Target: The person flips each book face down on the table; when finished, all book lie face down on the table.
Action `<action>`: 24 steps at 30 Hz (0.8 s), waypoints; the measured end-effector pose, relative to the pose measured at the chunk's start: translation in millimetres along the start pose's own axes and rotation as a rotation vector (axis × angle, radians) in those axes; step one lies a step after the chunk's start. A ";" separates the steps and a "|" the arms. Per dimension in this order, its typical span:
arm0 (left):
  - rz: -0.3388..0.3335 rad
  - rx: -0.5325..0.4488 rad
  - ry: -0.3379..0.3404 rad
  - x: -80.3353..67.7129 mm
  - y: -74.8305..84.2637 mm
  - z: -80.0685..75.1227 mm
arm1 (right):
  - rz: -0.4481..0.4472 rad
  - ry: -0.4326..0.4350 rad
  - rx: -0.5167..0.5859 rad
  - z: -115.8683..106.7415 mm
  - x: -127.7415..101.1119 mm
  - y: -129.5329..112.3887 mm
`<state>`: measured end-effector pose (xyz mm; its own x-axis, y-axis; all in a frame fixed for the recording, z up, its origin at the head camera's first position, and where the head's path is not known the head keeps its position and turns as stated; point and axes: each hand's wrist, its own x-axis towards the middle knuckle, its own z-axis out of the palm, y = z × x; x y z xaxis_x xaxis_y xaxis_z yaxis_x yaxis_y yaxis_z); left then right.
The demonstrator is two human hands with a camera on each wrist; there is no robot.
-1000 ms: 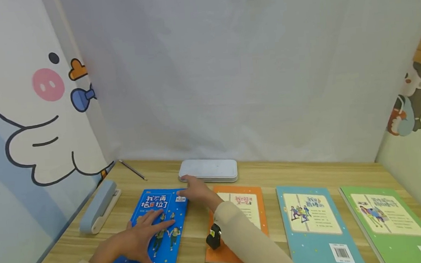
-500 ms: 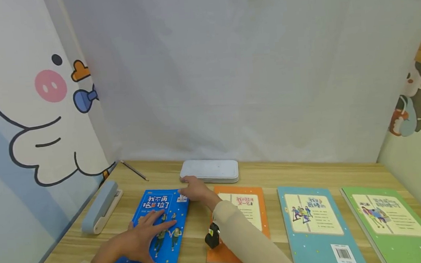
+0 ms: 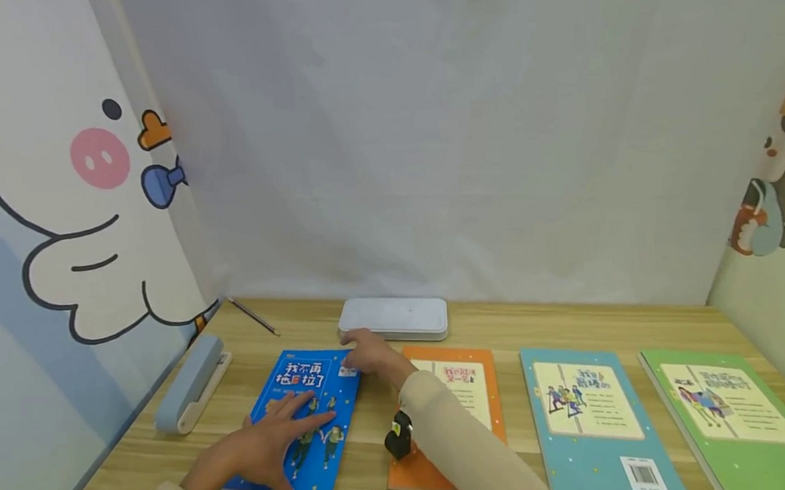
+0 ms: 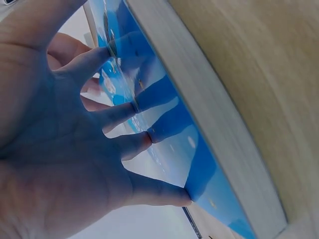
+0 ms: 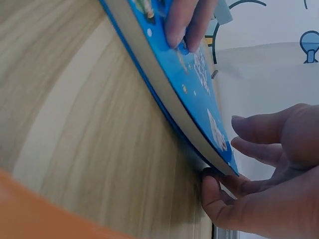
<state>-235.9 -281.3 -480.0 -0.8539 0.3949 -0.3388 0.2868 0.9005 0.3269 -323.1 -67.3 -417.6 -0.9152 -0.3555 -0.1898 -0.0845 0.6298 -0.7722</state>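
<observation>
A blue book [image 3: 309, 414] lies at the left of the wooden desk [image 3: 576, 327]. My left hand [image 3: 263, 447] rests flat on its cover with the fingers spread, which the left wrist view shows as the left hand [image 4: 75, 149] pressing on the blue book [image 4: 199, 164]. My right hand [image 3: 367, 353] is at the book's far right corner. In the right wrist view the right hand [image 5: 264, 179] has its thumb under the corner of the blue book [image 5: 184, 79], which is raised off the desk, and its fingers curl just above the cover.
Right of the blue book lie an orange book [image 3: 464, 392], a teal book [image 3: 582, 421] and a green book [image 3: 733, 418]. A white case [image 3: 394, 318] sits behind my right hand. A pale blue stapler [image 3: 190, 380] and a pencil [image 3: 254, 318] lie at the left, by cartoon wall panels.
My right hand has settled a little closer on the book's far right corner. My left hand stays flat on the cover.
</observation>
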 end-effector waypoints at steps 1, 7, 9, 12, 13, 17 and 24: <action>-0.002 0.001 -0.005 -4.8 7.5 -5.1 | 0.000 -0.004 0.013 -0.9 0.0 -0.2; -0.028 -0.042 -0.024 -33.4 52.5 -32.7 | 0.014 -0.041 0.107 -3.8 -1.9 1.3; -0.035 -0.052 -0.022 -37.3 58.6 -35.8 | 0.039 -0.059 0.168 -3.8 -3.4 3.0; -0.008 -0.047 -0.027 -34.7 52.9 -32.7 | 0.080 -0.102 0.288 -3.6 -5.0 5.7; 0.004 -0.047 -0.026 -33.1 49.6 -31.0 | 0.089 -0.119 0.319 -4.1 -5.3 6.4; 0.022 -0.027 0.004 -18.7 25.4 -15.8 | 0.109 -0.174 0.406 -7.1 -5.5 8.0; 0.031 -0.075 -0.015 -39.2 53.6 -36.8 | 0.086 -0.193 0.457 -10.2 -9.2 6.7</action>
<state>-203.0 -255.2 -416.7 -0.8387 0.4252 -0.3404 0.2787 0.8720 0.4024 -319.2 -52.8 -414.8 -0.8180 -0.4641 -0.3398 0.2085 0.3113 -0.9272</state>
